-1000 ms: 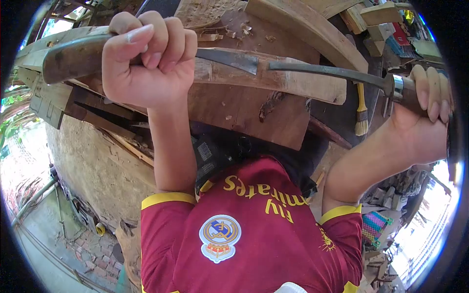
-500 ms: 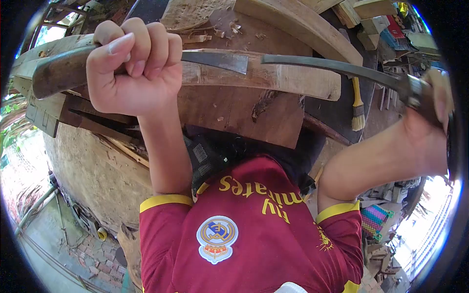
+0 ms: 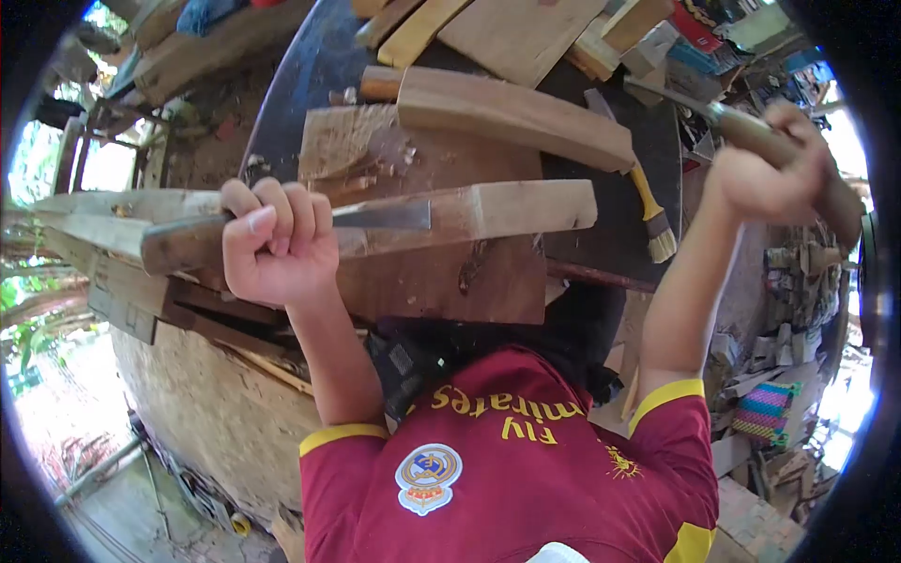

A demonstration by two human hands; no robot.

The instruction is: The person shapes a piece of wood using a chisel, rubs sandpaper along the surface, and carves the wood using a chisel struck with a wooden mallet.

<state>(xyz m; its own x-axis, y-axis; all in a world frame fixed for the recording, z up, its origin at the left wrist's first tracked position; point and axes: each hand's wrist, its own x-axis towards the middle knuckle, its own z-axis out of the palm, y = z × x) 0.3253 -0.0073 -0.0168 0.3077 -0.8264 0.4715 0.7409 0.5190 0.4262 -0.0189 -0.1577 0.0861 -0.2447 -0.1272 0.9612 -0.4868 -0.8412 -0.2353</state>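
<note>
My left hand (image 3: 282,239) is closed around the wooden handle of a chisel (image 3: 183,247). Its flat steel blade points right and overlaps a pale curved piece of wood (image 3: 535,206); whether the edge touches it I cannot tell. Raised at the right, my right hand (image 3: 774,174) grips a long-bladed tool with a thick wooden handle (image 3: 840,211). That tool's narrow metal blade points up and left, well apart from the chisel. A flat brown board (image 3: 422,291) lies under the curved piece.
On the dark tabletop (image 3: 601,246) lie a yellow-handled brush (image 3: 649,206) and a thick curved wood block (image 3: 516,117). Wood shavings (image 3: 408,155) are scattered on the board. More timber is stacked behind. A woven colourful bag (image 3: 765,413) sits at the lower right.
My right hand has gone up, and its tool now tilts with the blade farther from the chisel. The view has shifted; my left hand still grips the chisel above the curved wood.
</note>
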